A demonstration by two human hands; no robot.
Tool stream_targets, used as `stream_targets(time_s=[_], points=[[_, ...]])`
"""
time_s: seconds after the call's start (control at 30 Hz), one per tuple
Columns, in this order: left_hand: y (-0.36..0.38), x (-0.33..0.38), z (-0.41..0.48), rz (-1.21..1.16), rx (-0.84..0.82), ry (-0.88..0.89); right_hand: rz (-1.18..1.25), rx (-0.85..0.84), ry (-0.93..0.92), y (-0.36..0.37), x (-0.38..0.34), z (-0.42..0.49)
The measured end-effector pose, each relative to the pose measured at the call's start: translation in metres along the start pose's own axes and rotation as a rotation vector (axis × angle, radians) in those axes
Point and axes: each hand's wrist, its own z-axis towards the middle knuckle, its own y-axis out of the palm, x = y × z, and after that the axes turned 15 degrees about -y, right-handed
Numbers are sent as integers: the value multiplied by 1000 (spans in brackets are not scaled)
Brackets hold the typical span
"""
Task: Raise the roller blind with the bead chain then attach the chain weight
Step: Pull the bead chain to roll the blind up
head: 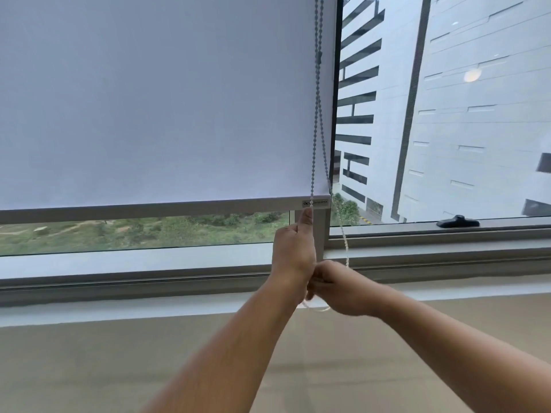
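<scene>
Currently raising: the roller blind [164, 99] fills 9 to 12 o'clock with its bottom rail [149, 208] low, so most of the lift looks undone. Your left hand [293, 251], just below centre, has its grip pinched on the near strand of the bead chain [316, 114], and your right hand [338, 289], touching it at 4 o'clock, is curled round the slack loop. Next probably calls for steady hand-over-hand pulls on one strand; chain weight not in sight.

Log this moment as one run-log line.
left grip: holds bead chain front strand, thumb up | right grip: holds chain lower down | roller blind: bottom bar low, gap beneath | chain weight: not visible
</scene>
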Motion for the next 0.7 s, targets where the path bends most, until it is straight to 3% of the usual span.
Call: stream_targets(time_s=[0.1, 0.23, 0.33, 0.43, 0.57, 0.7], points=[[4, 1, -6, -39, -45, -23, -17, 149, 10, -33, -14, 16], [8, 3, -17, -36, -93, -18, 506, 435, 31, -86, -44, 43], [12, 1, -22, -25, -93, -3, 889, 448, -18, -112, -69, 59], [14, 0, -24, -46, -85, -4, 917, 452, -24, -116, -86, 71], [13, -3, -24, -19, -87, 32, 929, 607, -97, -102, -93, 72], [11, -7, -28, -43, -242, 48, 883, 637, -253, -89, -94, 67]])
